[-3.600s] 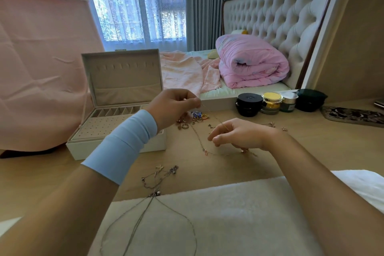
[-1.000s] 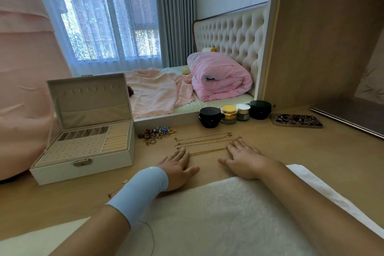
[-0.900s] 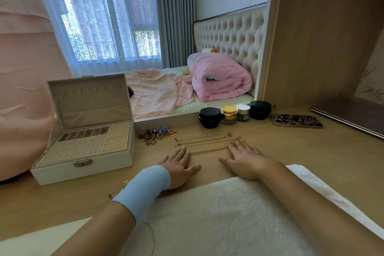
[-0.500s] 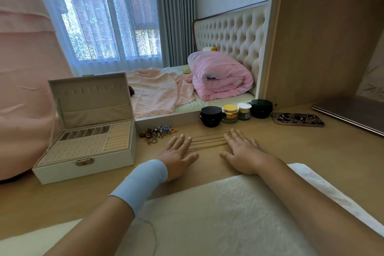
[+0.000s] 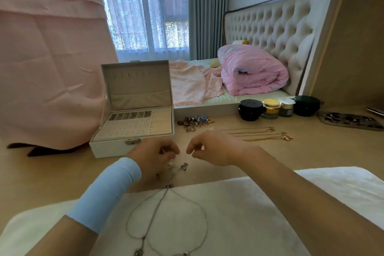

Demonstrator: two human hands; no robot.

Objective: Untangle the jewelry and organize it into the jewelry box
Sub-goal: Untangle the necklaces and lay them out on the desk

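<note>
Now pulled back from the straightened gold chains [image 5: 257, 134] at two o'clock, pinching the silver tangle [image 5: 184, 166] with left hand [image 5: 153, 156], right hand [image 5: 214, 147] curled, grip unclear, beginning the next knot.

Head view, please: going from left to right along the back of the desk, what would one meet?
jewelry box → pile of small jewelry → black jar → yellow-lidded jar → white-lidded jar → dark green jar → patterned case
</note>
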